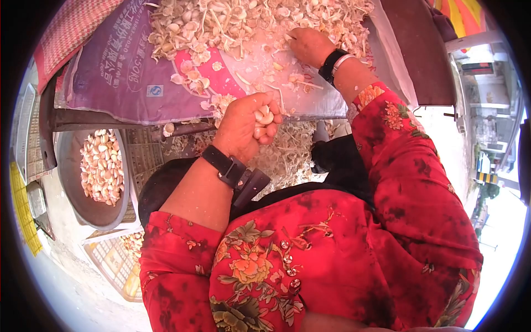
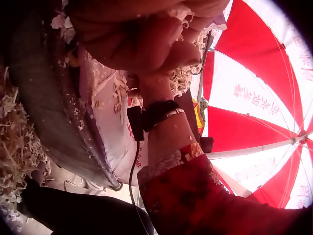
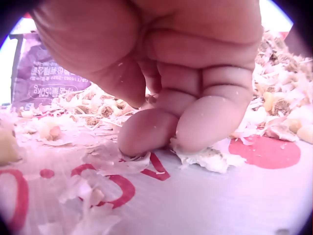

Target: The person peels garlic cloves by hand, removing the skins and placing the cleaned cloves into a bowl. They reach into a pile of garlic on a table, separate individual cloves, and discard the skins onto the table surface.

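Several peeled-looking garlic cloves (image 1: 263, 117) lie in my left hand (image 1: 246, 124), whose fingers curl round them just above the near edge of the sack-covered table. In the left wrist view the curled fingers (image 2: 161, 44) hide the cloves. My right hand (image 1: 312, 48) is lower on the sack (image 3: 205, 196), at the near side of a heap of garlic and skins (image 1: 249, 22). In the right wrist view its bent fingertips (image 3: 208, 125) touch the sack and a scrap of papery skin (image 3: 210, 159). Thumb and forefinger come close together; I cannot tell whether they pinch something.
A round basin (image 1: 66, 171) with many cloves (image 1: 102, 169) stands at the left, with a yellowish plastic crate (image 1: 113, 260) nearer me. Skins and stalks (image 1: 287, 155) cover the ground below the table. A red-and-white umbrella (image 2: 259, 98) spreads overhead.
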Tool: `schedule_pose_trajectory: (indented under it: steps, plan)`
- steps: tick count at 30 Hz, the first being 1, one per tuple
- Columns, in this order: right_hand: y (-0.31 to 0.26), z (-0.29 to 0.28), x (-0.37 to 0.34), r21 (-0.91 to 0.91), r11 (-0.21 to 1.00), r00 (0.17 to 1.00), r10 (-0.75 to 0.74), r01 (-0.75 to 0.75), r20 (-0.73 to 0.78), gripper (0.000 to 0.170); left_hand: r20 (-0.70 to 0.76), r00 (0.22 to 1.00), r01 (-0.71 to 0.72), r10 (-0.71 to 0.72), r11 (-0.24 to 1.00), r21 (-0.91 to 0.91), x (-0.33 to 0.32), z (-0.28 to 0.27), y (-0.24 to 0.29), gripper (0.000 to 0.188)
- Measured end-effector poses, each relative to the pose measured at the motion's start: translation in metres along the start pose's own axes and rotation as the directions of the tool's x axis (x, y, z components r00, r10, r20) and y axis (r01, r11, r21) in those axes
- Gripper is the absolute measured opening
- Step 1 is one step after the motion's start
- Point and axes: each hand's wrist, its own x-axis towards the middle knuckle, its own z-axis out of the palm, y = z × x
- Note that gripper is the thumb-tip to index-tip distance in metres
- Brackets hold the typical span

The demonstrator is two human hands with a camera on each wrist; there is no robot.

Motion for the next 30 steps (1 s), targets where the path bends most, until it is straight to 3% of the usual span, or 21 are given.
schedule_pose_trajectory:
  steps: [2,5,7,8,9,11,13,15,17,19,22,26,30]
  plan:
    - [0.006,0.013,0.005,0.051,0.995,0.996,0.082,-0.08,-0.039,0.023,-0.011,1.0,-0.011,0.011,1.0,-0.004,-0.001,-0.001,0.003,0.028]
    - [0.0,-0.001,0.0,-0.134,0.991,1.0,-0.022,0.024,0.015,0.021,-0.044,0.999,-0.012,0.011,1.0,-0.024,0.002,-0.002,0.004,0.028]
    - [0.012,-0.003,-0.008,0.198,0.978,0.998,-0.05,0.058,-0.046,0.021,-0.063,0.998,-0.021,0.019,1.0,-0.022,0.004,-0.002,0.004,0.029]
    - [0.016,-0.003,-0.011,0.409,0.912,0.999,0.002,0.014,-0.038,0.022,-0.068,0.997,-0.029,0.028,1.0,-0.01,0.005,-0.002,0.003,0.03]
    - [0.015,-0.007,-0.014,0.601,0.799,0.998,0.053,-0.025,-0.03,0.022,-0.072,0.997,-0.037,0.037,0.999,0.001,0.005,-0.002,0.004,0.03]
    - [-0.019,-0.044,-0.038,0.918,0.34,0.969,0.201,-0.205,0.142,0.024,-0.084,0.996,-0.04,0.04,0.999,0.004,0.004,-0.001,0.004,0.03]
    - [-0.046,-0.073,-0.064,0.986,0.021,0.987,0.01,-0.163,0.163,0.026,-0.099,0.995,-0.028,0.028,1.0,0.0,0.003,0.0,0.005,0.03]
    - [-0.075,-0.1,-0.09,0.98,-0.15,0.978,-0.183,-0.13,0.102,0.026,-0.12,0.993,0.001,-0.002,1.0,-0.01,0.002,0.002,0.006,0.03]
    - [-0.106,-0.14,-0.118,0.97,-0.205,0.926,-0.374,-0.128,0.043,0.027,-0.166,0.985,-0.046,0.052,0.998,0.041,-0.001,0.007,0.003,0.027]
    - [-0.124,-0.157,-0.135,0.943,-0.318,0.769,-0.625,-0.094,-0.134,0.027,-0.137,0.989,-0.051,0.056,0.998,0.046,0.0,0.008,0.001,0.028]
    - [-0.145,-0.15,-0.13,0.974,-0.225,0.665,-0.722,0.031,-0.188,0.027,-0.032,0.999,-0.009,0.009,1.0,-0.01,0.0,0.001,0.0,0.032]
    - [-0.167,-0.11,-0.107,0.975,0.129,0.745,-0.665,0.182,-0.051,0.026,-0.016,1.0,-0.02,0.02,1.0,0.009,-0.001,0.002,0.002,0.03]
    - [-0.177,-0.081,-0.091,0.924,0.31,0.806,-0.592,0.225,0.003,0.026,-0.001,0.999,-0.041,0.041,0.999,0.026,-0.004,0.002,0.0,0.029]
